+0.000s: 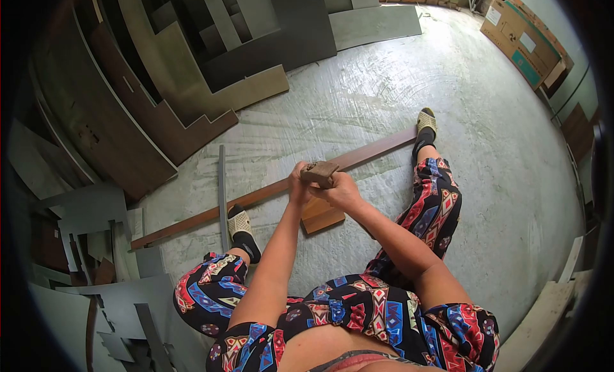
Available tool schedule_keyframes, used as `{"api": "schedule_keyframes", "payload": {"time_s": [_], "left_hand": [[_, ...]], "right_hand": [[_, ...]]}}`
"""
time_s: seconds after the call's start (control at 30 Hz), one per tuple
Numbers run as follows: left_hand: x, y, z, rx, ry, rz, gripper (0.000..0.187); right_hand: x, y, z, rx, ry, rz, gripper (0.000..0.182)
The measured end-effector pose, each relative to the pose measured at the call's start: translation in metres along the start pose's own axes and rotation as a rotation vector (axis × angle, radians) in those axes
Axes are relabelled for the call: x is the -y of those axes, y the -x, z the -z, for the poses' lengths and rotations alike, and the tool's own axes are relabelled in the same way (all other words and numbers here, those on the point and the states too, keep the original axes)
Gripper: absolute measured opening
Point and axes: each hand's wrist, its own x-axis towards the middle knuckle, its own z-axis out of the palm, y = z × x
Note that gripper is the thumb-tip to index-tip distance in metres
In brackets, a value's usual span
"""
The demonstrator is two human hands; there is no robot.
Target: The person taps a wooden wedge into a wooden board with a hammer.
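Ahead of me, above the floor, both hands hold a rough brown block (pixel 320 173), perhaps wood. My left hand (pixel 298 184) is closed at its left side, most of its fingers hidden. From the right, my right hand (pixel 340 192) wraps round the block's lower edge. Below them an orange-brown piece of wood (pixel 321 217) lies on the floor. Behind the hands a long brown plank (pixel 371 154) runs diagonally between my feet, partly covered by the hands. A thin grey strip (pixel 222 196) crosses near its left part, beside my left foot.
Large dark and grey cut panels (pixel 268 58) stand and lean at the upper left. Grey sheet offcuts (pixel 137 308) are piled at the lower left. A cardboard box (pixel 521 42) stands at the upper right against the wall. Pale boards (pixel 543 314) lie along the right edge.
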Motion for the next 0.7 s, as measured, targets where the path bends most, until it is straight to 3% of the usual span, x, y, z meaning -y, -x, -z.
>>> {"api": "schedule_keyframes", "payload": {"time_s": [0.1,0.23,0.27,0.33,0.4,0.57,0.7], "left_hand": [[0.004,0.002,-0.006,-0.086,0.106,0.079,0.021],[-0.014,0.007,-0.005,-0.041,-0.351,-0.161,0.018],[-0.022,0.007,-0.005,-0.021,-0.506,-0.234,0.018],[-0.018,0.006,-0.004,-0.057,-0.302,-0.049,0.02],[-0.015,0.005,-0.002,-0.06,-0.264,0.008,0.021],[-0.038,0.013,-0.004,-0.01,-0.468,-0.173,0.019],[-0.05,0.012,0.001,-0.071,-0.326,-0.157,0.02]], "right_hand": [[-0.008,0.0,-0.004,-0.013,-0.056,0.057,0.031],[-0.023,-0.005,-0.014,-0.026,-0.149,0.225,0.03],[-0.01,-0.001,-0.01,-0.009,-0.072,0.142,0.03],[0.014,0.009,-0.001,0.02,0.081,-0.023,0.029],[0.007,0.006,-0.004,-0.001,0.129,0.012,0.028],[-0.005,0.003,-0.01,0.033,-0.144,0.055,0.024],[0.002,0.005,-0.004,0.016,-0.162,0.052,0.031]]}}
